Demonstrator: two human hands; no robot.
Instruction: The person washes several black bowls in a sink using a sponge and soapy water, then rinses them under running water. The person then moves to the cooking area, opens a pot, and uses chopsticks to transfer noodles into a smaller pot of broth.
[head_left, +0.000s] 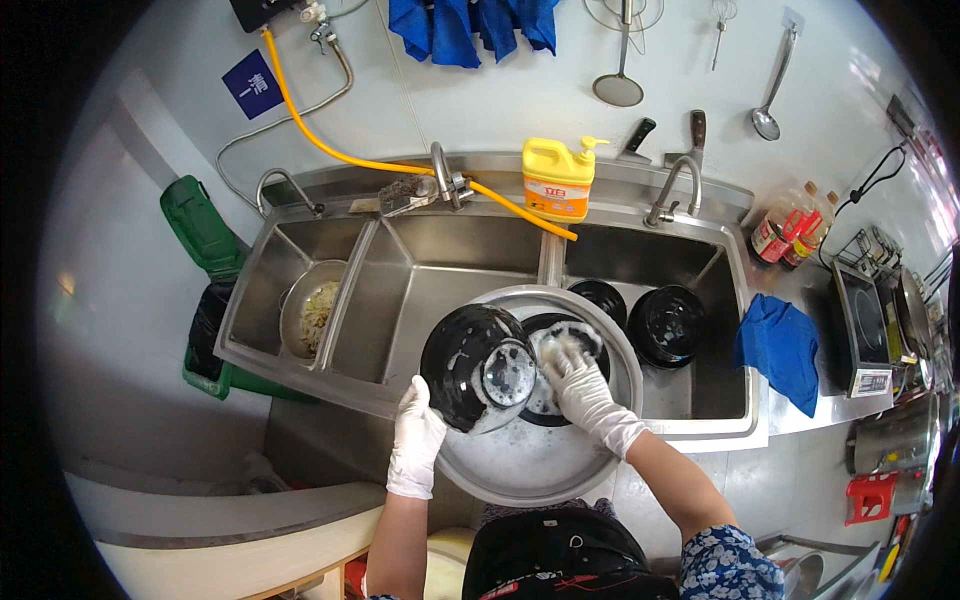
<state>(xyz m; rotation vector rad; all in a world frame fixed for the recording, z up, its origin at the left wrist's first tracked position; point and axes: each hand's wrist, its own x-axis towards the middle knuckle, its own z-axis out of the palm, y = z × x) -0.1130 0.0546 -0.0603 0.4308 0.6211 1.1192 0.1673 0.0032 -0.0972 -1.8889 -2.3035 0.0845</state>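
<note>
My left hand (417, 442), in a white glove, grips the rim of a black bowl (457, 360). The bowl is tilted with its foamy foot ring facing up and right. My right hand (585, 386), also gloved, is over a second black bowl (547, 416) in a large round metal basin (517, 469) of suds. Thick foam covers its fingertips, so whether they hold a sponge or cloth cannot be told. The basin rests across the front edge of the steel sinks, just before my body.
Black bowls (667, 326) sit in the right sink (697, 397). A pot (292, 330) with food scraps stands in the left sink. Behind are a yellow detergent jug (556, 180), an orange hose (330, 146) and faucets (442, 169). A blue cloth (780, 349) lies on the right counter.
</note>
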